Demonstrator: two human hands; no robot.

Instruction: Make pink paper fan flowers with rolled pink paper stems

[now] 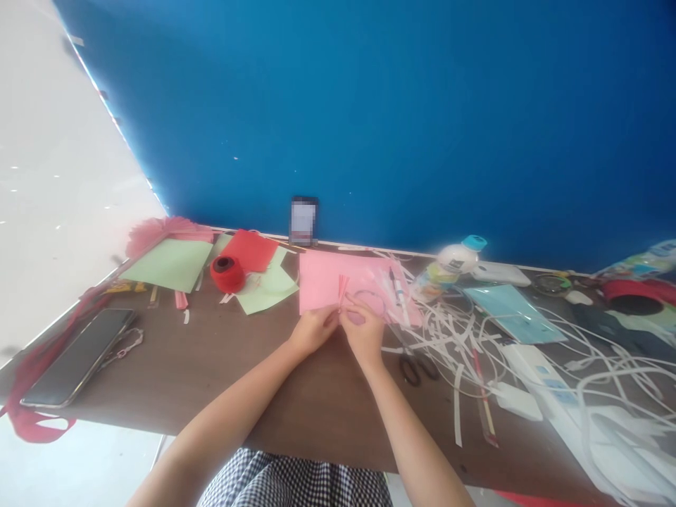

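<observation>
Both of my hands meet over the front part of a pink sheet [322,278] near the middle of the table. Between them stands a small pleated piece of pink paper [343,285], its folded end pinched at the fingertips. My left hand [315,328] is closed against its lower left side. From the right, my right hand [365,327] grips the same piece, thumb and fingers pressed together. A pen [393,278] and a white marker [401,296] lie on the sheet's right side. Scissors with black handles [418,368] rest right of my right wrist.
Left stand a red yarn spool [227,274], green paper [169,263], pink folded paper [158,232] and a large phone [82,355]. A small phone [303,220] leans on the blue wall. Right are a bottle [448,266], tangled paper strips and cables, and a power strip [543,373].
</observation>
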